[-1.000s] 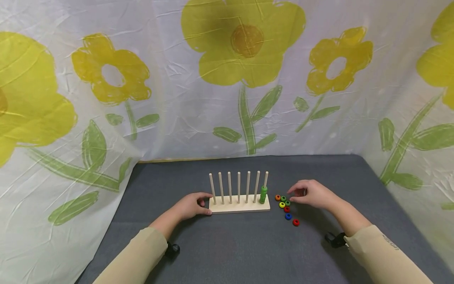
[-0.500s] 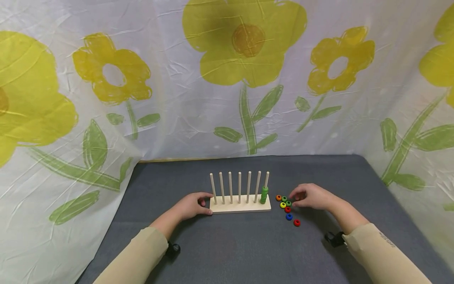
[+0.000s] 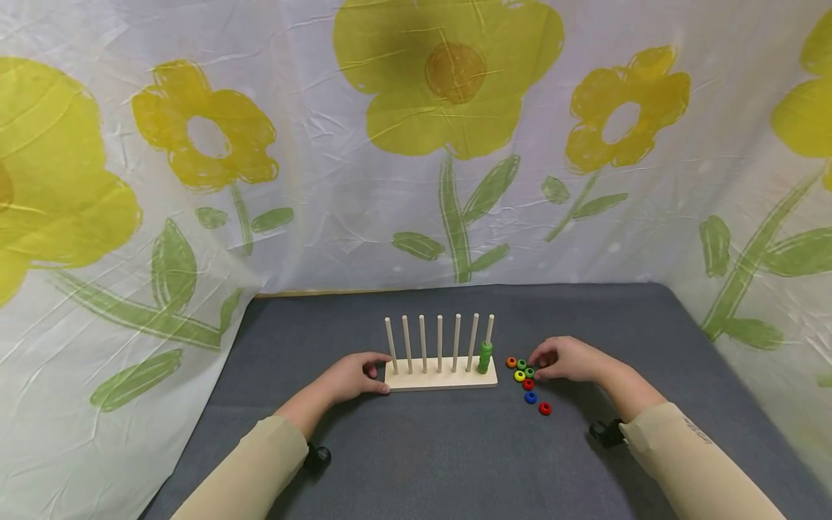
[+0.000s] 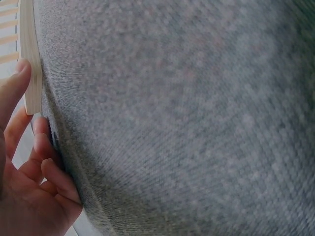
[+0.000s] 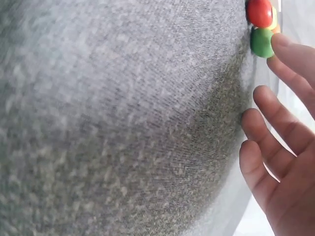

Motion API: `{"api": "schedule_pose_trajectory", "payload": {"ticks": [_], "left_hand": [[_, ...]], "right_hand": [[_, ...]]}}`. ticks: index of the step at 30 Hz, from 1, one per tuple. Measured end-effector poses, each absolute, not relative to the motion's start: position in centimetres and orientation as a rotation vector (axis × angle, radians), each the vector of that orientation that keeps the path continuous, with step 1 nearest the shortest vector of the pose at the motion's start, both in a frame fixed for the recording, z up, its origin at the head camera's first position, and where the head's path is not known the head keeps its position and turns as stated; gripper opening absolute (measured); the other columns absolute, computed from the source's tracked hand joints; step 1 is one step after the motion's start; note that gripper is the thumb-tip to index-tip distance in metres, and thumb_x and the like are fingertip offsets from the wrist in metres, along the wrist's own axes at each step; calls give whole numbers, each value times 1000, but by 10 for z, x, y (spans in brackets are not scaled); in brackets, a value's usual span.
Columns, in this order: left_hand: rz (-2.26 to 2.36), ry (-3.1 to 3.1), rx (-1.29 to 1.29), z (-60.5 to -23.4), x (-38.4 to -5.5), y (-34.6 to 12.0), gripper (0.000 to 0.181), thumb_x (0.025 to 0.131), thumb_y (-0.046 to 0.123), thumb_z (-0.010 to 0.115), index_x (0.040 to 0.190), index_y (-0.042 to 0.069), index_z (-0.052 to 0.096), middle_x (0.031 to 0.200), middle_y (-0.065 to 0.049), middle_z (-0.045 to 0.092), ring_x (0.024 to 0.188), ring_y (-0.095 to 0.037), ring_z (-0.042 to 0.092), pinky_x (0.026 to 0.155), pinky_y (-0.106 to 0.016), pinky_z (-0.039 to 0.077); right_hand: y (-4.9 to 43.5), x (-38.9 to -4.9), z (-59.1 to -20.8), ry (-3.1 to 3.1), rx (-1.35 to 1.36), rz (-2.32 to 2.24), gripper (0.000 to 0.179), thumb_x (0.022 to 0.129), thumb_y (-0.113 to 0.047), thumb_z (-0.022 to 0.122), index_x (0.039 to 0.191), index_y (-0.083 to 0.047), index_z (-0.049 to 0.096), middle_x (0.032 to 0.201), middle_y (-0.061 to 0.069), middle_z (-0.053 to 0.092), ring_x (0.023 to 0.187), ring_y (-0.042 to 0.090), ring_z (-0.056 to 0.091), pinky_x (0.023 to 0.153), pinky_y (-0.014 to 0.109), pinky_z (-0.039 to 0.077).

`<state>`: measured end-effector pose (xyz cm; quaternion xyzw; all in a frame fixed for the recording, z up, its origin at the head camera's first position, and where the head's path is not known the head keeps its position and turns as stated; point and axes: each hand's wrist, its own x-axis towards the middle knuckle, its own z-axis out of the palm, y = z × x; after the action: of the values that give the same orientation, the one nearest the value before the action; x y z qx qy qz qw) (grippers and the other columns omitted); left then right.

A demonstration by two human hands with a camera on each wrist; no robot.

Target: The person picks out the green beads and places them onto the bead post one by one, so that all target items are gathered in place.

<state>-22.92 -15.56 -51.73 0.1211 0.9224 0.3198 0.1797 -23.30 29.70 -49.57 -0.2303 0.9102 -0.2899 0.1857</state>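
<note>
A wooden peg rack (image 3: 422,380) with several upright pegs stands mid-table, and green beads (image 3: 485,357) are stacked on its rightmost peg. My left hand (image 3: 354,377) grips the rack's left end; in the left wrist view the thumb (image 4: 20,73) presses the base's edge, with fingers at the end. To the right of the rack, my right hand (image 3: 570,360) pinches a green bead (image 5: 262,43) between thumb and index finger, while its other fingers spread loosely. Beside that bead lie another green bead (image 3: 521,364), an orange bead (image 3: 510,362), a yellow bead (image 3: 519,376) and a red bead (image 3: 529,385).
A blue bead (image 3: 531,397) and a second red bead (image 3: 544,409) lie nearer the front. Dark grey cloth (image 3: 416,462) covers the table. Behind and at the sides hangs a white curtain (image 3: 325,195) printed with yellow flowers.
My right hand has lowered slightly onto the beads, and its thumb and index finger have come to the green bead. The left hand stays on the rack.
</note>
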Motion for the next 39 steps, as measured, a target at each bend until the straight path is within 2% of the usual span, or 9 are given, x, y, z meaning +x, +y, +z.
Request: {"api": "schedule_pose_trajectory", "payload": {"ticks": [22,39], "left_hand": [[902,2610,334,-514,-228,-154,58,77,30,87,131,21,65,84,1,54,74,-15,48,70,-34,37],[904,2610,347,-515,-228,-155,58,77,29,86,131,20,65,84,1,54,74,-15,48,71,-34,37]], "right_hand": [[294,-235,-502,2595,-739,-748,15,86,-23,78,99,-17,76,87,-5,58,76,10,50,67,29,45],[295,-231,-488,2641,-685,-791,14,87,-21,78,100,-17,76,87,-6,59,75,11,52,65,29,46]]}}
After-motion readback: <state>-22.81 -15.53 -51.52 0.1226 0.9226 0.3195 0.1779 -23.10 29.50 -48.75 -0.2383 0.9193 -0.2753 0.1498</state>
